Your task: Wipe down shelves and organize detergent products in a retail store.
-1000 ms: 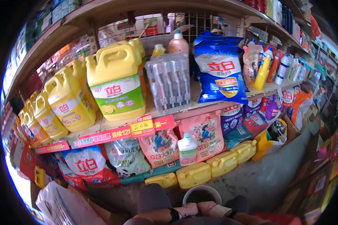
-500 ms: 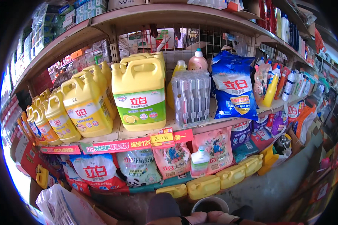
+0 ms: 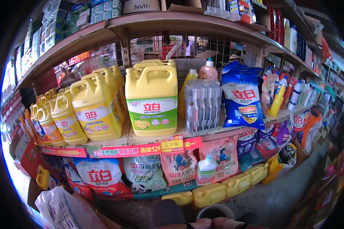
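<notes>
- Only a strip of the hands (image 3: pixel 214 222) is seen at the lower edge, pressed together over a round dark-rimmed container (image 3: pixel 215 210); left cannot be told from right, nor whether either is open or closed.
- Just beyond the container, four squat yellow plastic canisters (image 3: pixel 209 194) are lined up along the floor under the lowest shelf.
- On the middle shelf, a large yellow jug (image 3: pixel 151 100) with a moulded handle is set at the front — its label is white above, green below.
- To its left, a curving row of smaller yellow jugs (image 3: pixel 95 108) is seen (at least five, more hidden behind).
- Beside the big jug, a clear ribbed pack of toothbrushes (image 3: pixel 202 105) is stood upright, then a glossy blue powder bag (image 3: pixel 242 97).
- A red price strip (image 3: pixel 141 149) is fixed along the shelf edge, with a small yellow tag (image 3: pixel 171 144) at its middle.
- Below, soft pink and white pouches (image 3: pixel 179 167) are stacked.
</notes>
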The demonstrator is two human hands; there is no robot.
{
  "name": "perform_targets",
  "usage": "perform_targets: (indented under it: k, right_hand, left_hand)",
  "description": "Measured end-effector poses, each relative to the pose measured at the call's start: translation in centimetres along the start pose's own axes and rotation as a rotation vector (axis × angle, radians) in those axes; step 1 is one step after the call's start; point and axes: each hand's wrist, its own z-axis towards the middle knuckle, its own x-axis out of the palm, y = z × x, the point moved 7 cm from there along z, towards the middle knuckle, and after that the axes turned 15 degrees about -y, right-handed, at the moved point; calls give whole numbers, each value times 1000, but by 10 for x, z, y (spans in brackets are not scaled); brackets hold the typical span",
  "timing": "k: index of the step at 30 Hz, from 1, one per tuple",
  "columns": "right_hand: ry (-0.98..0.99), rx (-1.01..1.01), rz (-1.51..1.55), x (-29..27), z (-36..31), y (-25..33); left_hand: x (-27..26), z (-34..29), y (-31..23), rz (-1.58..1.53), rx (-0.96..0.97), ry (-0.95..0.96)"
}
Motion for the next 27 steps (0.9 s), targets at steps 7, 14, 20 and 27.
perform_targets:
  k: [7, 14, 20, 27]
  right_hand:
    - [23, -81, 17, 6, 2, -1]
    - [2, -238, 105, -2, -4, 31]
    - [9, -381, 232, -57, -29, 72]
    - [16, -195, 468, -182, -85, 147]
  left_hand:
    - [-6, -2, -3, -23, 3, -3]
    - [-18, -11, -12, -59, -19, 26]
    - [-77, -49, -56, -139, -52, 86]
    - [-192, -145, -146, -251, -127, 187]
